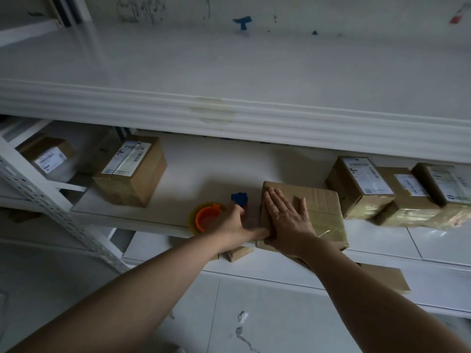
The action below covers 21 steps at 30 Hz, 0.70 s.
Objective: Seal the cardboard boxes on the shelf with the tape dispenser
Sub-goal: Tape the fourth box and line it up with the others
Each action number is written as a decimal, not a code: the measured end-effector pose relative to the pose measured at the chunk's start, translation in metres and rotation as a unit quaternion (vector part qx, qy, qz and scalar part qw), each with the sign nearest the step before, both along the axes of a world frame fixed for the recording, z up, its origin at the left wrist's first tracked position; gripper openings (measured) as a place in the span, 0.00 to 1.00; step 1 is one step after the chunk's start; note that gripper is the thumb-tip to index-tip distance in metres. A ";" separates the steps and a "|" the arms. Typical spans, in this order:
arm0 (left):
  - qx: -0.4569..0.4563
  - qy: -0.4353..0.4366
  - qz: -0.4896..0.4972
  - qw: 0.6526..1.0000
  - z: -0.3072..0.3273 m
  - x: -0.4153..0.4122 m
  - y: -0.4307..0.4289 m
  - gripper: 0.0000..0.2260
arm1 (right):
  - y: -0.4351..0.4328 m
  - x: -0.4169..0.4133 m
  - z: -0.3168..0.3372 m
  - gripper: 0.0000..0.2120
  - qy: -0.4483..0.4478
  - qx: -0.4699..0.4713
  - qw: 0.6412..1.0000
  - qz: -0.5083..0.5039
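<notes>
A brown cardboard box [323, 200] sits at the front edge of the white middle shelf [216, 169], with clear tape shining across its near end. My right hand [288, 215] lies flat on its top, fingers straight and spread. Just left of the box is the tape dispenser [206, 217], with an orange roll and a blue handle. My left hand [234, 225] covers its right part, fingers curled round the body near the blue handle. The thumb stretches toward the box's left side.
A labelled box [132, 171] stands at the shelf's left, and another [48, 156] lies beyond the perforated white upright [51, 200]. Three labelled boxes [362, 184] crowd the right end. The upper shelf's thick front beam [229, 115] overhangs. Flat cardboard [387, 276] lies on the level below.
</notes>
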<state>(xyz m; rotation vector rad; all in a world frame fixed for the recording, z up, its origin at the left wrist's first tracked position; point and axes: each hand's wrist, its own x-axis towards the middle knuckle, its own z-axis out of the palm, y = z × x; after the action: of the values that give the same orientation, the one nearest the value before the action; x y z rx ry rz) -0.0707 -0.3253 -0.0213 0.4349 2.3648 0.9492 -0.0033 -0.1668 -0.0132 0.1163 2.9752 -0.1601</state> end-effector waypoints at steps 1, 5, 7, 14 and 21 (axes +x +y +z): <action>0.007 -0.002 0.006 1.000 -0.002 -0.001 -0.001 0.41 | 0.005 0.001 0.000 0.51 -0.002 0.002 1.000 -0.002; 0.024 -0.002 0.030 0.999 -0.004 -0.014 -0.007 0.48 | 0.012 0.002 -0.001 0.52 -0.002 -0.003 1.000 -0.001; 0.023 -0.019 0.017 0.999 -0.004 -0.017 -0.009 0.51 | 0.012 0.002 -0.003 0.52 0.004 0.001 1.000 0.002; 0.071 -0.209 0.072 0.973 0.001 -0.007 0.008 0.33 | 0.021 0.008 -0.003 0.52 0.020 0.000 1.000 0.021; 0.124 -0.388 0.151 0.901 -0.017 0.009 0.012 0.27 | 0.020 0.009 -0.002 0.51 0.020 0.005 1.000 0.023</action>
<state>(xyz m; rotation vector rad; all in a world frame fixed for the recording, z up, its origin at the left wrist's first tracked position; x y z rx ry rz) -0.0614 -0.3137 -0.0384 -0.2159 1.6005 1.2761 0.0059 -0.1466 -0.0154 0.0465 3.0151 -0.1447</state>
